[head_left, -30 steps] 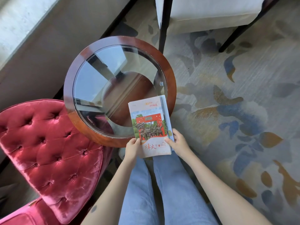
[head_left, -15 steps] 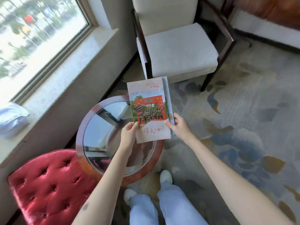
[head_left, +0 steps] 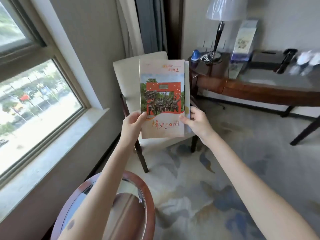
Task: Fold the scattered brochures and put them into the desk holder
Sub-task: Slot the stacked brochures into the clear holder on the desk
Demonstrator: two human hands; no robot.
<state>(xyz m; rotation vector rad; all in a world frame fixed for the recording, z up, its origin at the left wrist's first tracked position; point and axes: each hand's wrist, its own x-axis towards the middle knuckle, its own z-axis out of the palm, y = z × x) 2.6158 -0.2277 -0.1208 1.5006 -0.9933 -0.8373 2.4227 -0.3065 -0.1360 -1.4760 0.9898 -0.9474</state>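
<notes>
The brochure is gripped near its lower corners by the fingers of both hands, the left hand curled round its left edge and the right hand round its right edge, thumbs pressed on the glossy cover. The flat, rectangular brochure is held upright in the air, more paper layers showing along its right side. Behind it a cream padded chair is seen. To its right, on the dark wooden bench, a blurred clear holder stands beside a lamp. Below it lies a round table, glass-topped and wood-rimmed.
</notes>
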